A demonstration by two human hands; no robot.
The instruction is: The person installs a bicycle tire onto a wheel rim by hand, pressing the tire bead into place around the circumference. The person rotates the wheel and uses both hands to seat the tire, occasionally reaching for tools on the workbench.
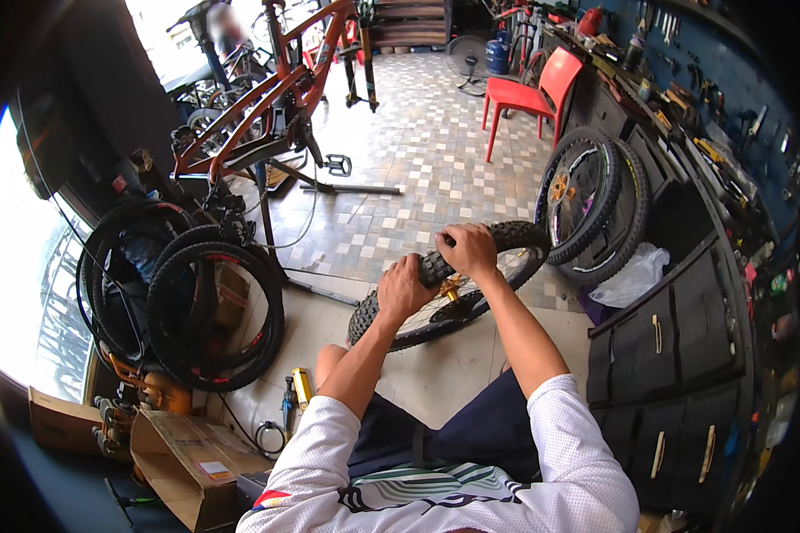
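Observation:
A bicycle wheel with a knobby black tire [520, 236] stands tilted in front of me, between my knees. It has a gold hub [452, 290] and thin spokes. My left hand [405, 289] is closed over the top of the tire, fingers wrapped across the tread. Just to its right, my right hand [468, 250] grips the same tire, its fingers curled over the far side. Both forearms reach forward from the lower edge. Parts of the rim and spokes are hidden behind my hands and arms.
An orange bike frame [304, 82] hangs on a stand at the upper left. Loose tires [274, 333] pile at the left, near a cardboard box [182, 453]. Two wheels [609, 191] lean against dark drawers [667, 355] at the right, near a red chair [516, 93].

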